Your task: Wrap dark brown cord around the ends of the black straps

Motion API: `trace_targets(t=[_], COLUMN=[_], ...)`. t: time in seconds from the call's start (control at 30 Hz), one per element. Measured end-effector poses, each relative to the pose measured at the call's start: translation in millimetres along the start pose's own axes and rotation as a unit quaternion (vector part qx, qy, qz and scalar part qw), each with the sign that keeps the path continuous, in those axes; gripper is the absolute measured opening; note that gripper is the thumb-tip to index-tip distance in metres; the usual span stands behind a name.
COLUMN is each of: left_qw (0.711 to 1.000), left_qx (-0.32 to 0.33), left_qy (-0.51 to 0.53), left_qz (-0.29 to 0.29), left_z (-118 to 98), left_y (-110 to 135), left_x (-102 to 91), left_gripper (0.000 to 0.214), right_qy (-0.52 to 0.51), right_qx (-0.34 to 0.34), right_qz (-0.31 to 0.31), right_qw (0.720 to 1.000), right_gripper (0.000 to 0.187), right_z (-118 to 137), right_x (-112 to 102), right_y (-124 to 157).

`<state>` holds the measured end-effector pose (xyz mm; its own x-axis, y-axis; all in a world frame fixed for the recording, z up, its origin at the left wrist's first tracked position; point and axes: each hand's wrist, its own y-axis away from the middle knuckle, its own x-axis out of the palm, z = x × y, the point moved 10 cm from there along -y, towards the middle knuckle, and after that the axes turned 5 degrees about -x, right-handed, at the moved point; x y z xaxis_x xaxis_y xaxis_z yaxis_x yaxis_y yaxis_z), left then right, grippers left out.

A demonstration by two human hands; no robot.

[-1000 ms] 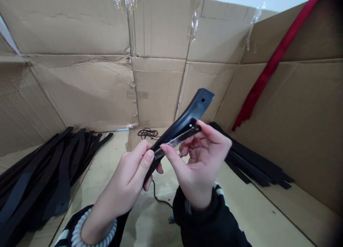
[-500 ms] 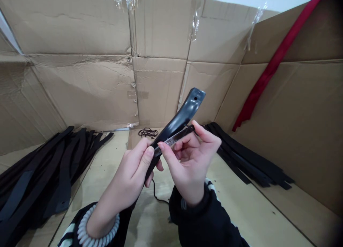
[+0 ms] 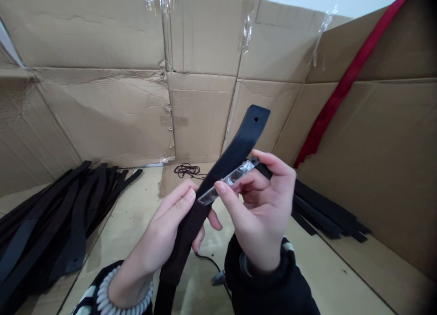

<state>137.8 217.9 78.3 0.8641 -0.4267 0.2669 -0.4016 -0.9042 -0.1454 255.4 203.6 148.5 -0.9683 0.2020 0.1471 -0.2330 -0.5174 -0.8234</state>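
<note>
- In the head view, I had the left hand (image 3: 167, 226) gripping the black strip (image 3: 236, 152), thumb on top, fingers curled round the far edge.
- I had the right hand (image 3: 264, 205) pinching the clear piece (image 3: 235, 175), thumb near its middle, forefinger at its far end.
- The clear piece lay slanted over the strip, its near end just beside the left thumb.
- The strip was held above the bench (image 3: 136, 210), holed end pointing away.
- I saw a left pile (image 3: 73, 215), a right pile (image 3: 327, 215) and a tangled cord (image 3: 187, 170).
</note>
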Motion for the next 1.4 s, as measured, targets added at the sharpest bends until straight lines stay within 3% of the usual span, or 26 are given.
trace_targets(t=[0.2,0.37,0.63,0.83,0.93,1.0,1.03,1.07,1.17,1.27,1.4], left_qw=[0.999,0.997,0.997,0.993,0.992,0.990,0.988,0.986,0.981,0.979,0.984], left_qx=[-0.022,-0.019,-0.011,-0.002,0.000,-0.004,-0.010,-0.018,-0.044,-0.054,-0.016], left_qy=[0.030,0.066,0.070,0.120,0.128,0.140,0.150,0.160,0.186,0.197,0.152], left_qz=[0.030,0.034,0.034,0.023,0.023,0.027,0.030,0.034,0.041,0.007,-0.093], left_z=[2,1,-3,-7,-11,-12,-12,-11,-8,-9,-32], left_y=[0,0,2,2,3,3,3,2,-1,1,18], left_x=[4.5,3.3,2.5,3.0,1.5,0.4,-0.2,-1.0,-7.6,-28.7,-73.2], left_gripper=[0.025,0.020,0.021,0.048,0.052,0.052,0.052,0.052,0.050,0.044,0.040], right_qy=[-0.009,-0.042,-0.051,-0.022,0.037,0.099,0.145,0.198,0.244,0.307,0.368], right_qx=[0.015,-0.003,-0.005,-0.013,0.001,0.070,0.132,0.199,0.291,0.332,0.343], right_qz=[-0.024,-0.069,-0.077,-0.085,-0.060,0.042,0.130,0.233,0.376,0.438,0.457], right_qw=[1.000,0.997,0.996,0.996,0.998,0.992,0.972,0.931,0.845,0.777,0.733], right_gripper=[0.041,0.045,0.039,0.040,0.043,0.044,0.044,0.043,0.037,0.039,0.040], right_z=[3,3,5,6,-18,-62,-92,-125,-184,-207,-204], right_x=[-8,-24,-24,-29,-37,-35,-32,-31,-60,-106,-154], right_y=[-2,-5,-4,-7,-13,-13,-6,10,56,96,125])
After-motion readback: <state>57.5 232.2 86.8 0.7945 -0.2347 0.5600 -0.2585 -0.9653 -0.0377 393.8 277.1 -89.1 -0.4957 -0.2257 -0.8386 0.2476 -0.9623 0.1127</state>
